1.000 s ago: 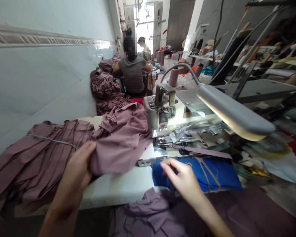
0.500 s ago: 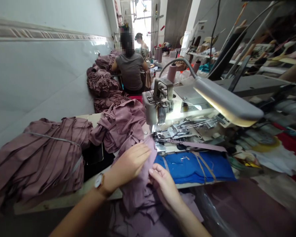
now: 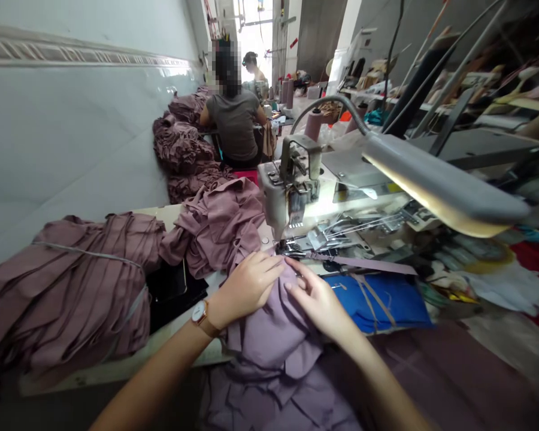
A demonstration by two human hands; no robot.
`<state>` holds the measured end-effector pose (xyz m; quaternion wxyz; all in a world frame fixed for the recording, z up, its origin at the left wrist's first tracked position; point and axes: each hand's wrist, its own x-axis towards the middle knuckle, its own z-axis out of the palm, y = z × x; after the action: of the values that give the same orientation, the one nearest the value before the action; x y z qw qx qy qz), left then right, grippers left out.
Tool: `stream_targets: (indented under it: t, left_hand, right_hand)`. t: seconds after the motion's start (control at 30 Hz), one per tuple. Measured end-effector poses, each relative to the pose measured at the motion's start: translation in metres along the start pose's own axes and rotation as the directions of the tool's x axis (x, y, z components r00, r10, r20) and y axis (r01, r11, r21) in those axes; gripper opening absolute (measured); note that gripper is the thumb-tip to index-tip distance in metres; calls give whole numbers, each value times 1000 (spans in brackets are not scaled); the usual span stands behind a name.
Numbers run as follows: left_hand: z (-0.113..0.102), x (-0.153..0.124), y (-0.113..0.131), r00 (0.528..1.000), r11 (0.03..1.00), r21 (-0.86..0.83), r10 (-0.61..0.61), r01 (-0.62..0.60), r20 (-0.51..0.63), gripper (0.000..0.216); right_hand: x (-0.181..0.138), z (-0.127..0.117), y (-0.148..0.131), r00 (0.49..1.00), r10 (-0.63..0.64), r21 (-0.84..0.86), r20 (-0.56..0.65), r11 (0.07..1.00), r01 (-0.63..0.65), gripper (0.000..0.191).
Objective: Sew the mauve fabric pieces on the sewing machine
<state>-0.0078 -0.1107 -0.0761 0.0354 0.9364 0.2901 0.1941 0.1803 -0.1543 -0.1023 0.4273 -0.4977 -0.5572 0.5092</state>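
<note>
Hands: both are down on the mauve piece (image 3: 269, 332), close together. The left hand (image 3: 247, 287) is palm-down with its fingers loosely bent. The right hand (image 3: 318, 302) is flat, fingertips stretched forward. Neither looks clamped on the cloth, they're more pressing and steering it.
What just changed: a second ago they were well apart, left on the heap of mauve garments (image 3: 224, 221) and right over the blue cloth (image 3: 381, 299). Half a second ago they met on the piece at the bench (image 3: 159, 211) edge. Now both have slid up toward the machine.
Where the piece is: it's draped from the lap up over the bench edge. Its front edge sits just beside the presser foot (image 3: 287, 245) of the sewing machine (image 3: 291, 191). It now covers the left end of the blue cloth, which was bare before.
What that means: my read is the piece has gone from being picked up to being lined up at the foot. I can't tell if the edge is actually under the foot, the fingers hide it.
Mauve tape (image 3: 363, 263): runs in from the right toward the foot and hasn't shifted.
Around it: the lamp (image 3: 435, 185) is lit over the machine. The tied bundle of strips (image 3: 72, 281) on the left looks untouched. There's a watch (image 3: 200, 312) on the left wrist.
Background: another person (image 3: 236, 126) sits at a machine further down, back turned.
</note>
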Motion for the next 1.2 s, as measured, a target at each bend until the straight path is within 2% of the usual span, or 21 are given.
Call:
stream_targets:
  t: [0.13,0.3,0.4,0.47,0.5,0.57,0.6,0.63,0.67,0.7,0.73,0.77,0.8,0.83,0.87,0.9,0.93,1.0,1.07,1.1,1.2]
  left_hand:
    - [-3,1,-6,1000,1000,-1,0,0,-4,36]
    - [-6,9,-19,1000,1000,-11,6,-6,28,34]
    - [-10,9,-20,1000,1000,26,9,-8,-27,35]
    - [-14,0,-7,988,996,45,-70,77,-141,33]
    - [-16,-7,3,967,987,27,-151,160,-207,28]
    - [-18,-27,30,887,920,-105,-392,377,-243,26]
    - [-15,-39,44,834,844,-212,-528,493,-161,35]
    - [-11,-50,57,766,722,-331,-643,607,1,45]
    - [-4,-60,69,678,548,-438,-697,713,232,55]
    - [4,-68,80,579,324,-517,-666,792,471,62]
    - [14,-73,88,498,72,-559,-559,826,663,68]
    - [23,-77,95,461,-176,-573,-430,801,776,72]
    - [31,-78,99,471,-391,-582,-348,713,811,71]
    - [37,-77,103,504,-546,-611,-353,574,789,66]
    - [39,-75,105,526,-625,-663,-431,412,733,56]
    - [38,-71,106,525,-630,-730,-542,264,657,44]
    - [34,-67,106,507,-586,-796,-644,153,572,34]
    - [18,-59,102,466,-448,-894,-785,28,408,22]
    - [-3,-52,92,436,-323,-946,-854,-18,283,23]
    - [-14,-50,85,401,-255,-966,-889,-32,221,26]
    - [-39,-45,60,256,-30,-999,-966,-36,20,28]
  right_hand:
    - [6,1,2,999,13,-33,-32,999,-14,50]
    - [-10,0,8,995,10,-26,-99,1000,-12,45]
    - [-21,-2,13,987,30,7,-155,1000,-29,42]
    - [-26,-5,17,984,69,73,-165,996,-57,40]
    - [-29,-7,19,986,97,123,-139,989,-80,37]
    - [-34,-11,20,988,153,233,-27,962,-142,29]
    - [-37,-13,19,984,173,289,51,940,-180,26]
    - [-40,-14,18,975,184,345,128,913,-218,24]
    - [-43,-14,16,963,183,400,199,882,-250,23]
    - [-46,-15,13,950,172,452,260,848,-277,24]
    - [-47,-15,11,939,148,500,311,815,-294,27]
    - [-48,-15,9,930,118,537,349,788,-301,29]
    - [-48,-15,7,922,85,559,377,773,-299,32]
    - [-46,-16,6,916,52,570,397,768,-291,33]
    - [-44,-16,5,911,25,572,412,771,-280,35]
    - [-42,-16,5,905,5,563,424,781,-268,37]
    - [-40,-15,6,899,-5,540,437,802,-258,38]
    - [-41,-9,6,886,5,443,464,864,-237,40]
    - [-50,3,7,859,39,282,511,936,-210,37]
    - [-57,12,8,838,55,200,544,960,-194,35]
    - [-86,32,17,713,99,43,694,983,-178,32]
